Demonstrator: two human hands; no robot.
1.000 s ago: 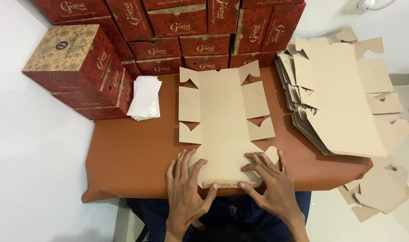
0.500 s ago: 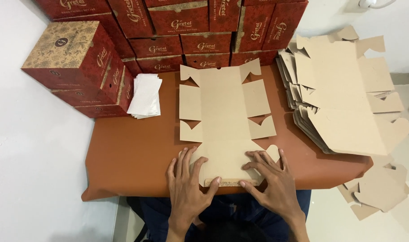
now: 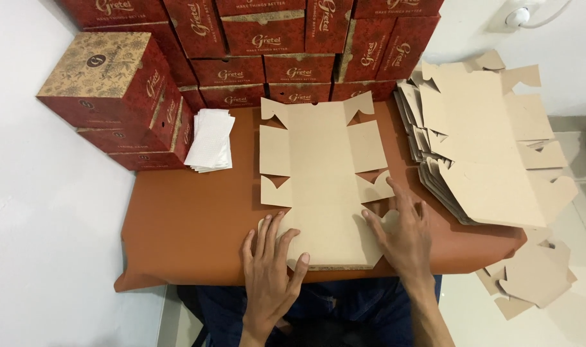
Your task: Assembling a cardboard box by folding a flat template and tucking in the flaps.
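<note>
Both hands, left (image 3: 269, 270) and right (image 3: 403, 232), press flat, fingers spread, pinning the unfolded cardboard blank (image 3: 322, 180) on the worktop (image 3: 190, 225).

right hand (image 3: 405, 234) slid up cardboard blank's (image 3: 319, 173) rt edge, fingers spread

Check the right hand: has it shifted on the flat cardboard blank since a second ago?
Yes. The right hand has slid outward toward the blank's right edge, nearer the stack of blanks; its fingers now lie over the right side flap.
</note>
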